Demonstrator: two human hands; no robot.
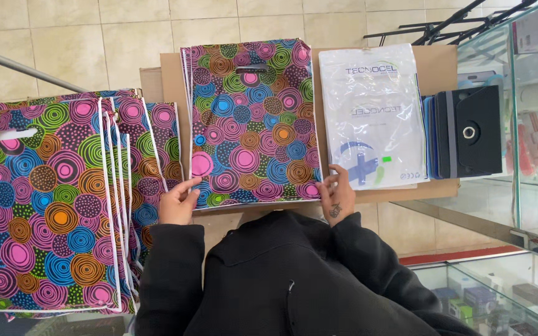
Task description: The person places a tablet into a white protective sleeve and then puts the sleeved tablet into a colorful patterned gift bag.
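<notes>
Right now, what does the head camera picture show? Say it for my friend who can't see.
A person's left hand and right hand hold the bottom corners of a stack of colourful circle-patterned plastic bags on a cardboard sheet. More patterned bags lie left; white plastic bags and black tablet cases lie right.

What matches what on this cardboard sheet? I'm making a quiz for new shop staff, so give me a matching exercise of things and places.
Things:
1. left hand
2. right hand
3. white plastic bags
4. black tablet case

Places:
A. far right, by the glass counter
B. lower left corner of the middle colourful bag stack
C. between colourful stack and case
D. lower right corner of that stack

Pairs: 1-B, 2-D, 3-C, 4-A
</notes>
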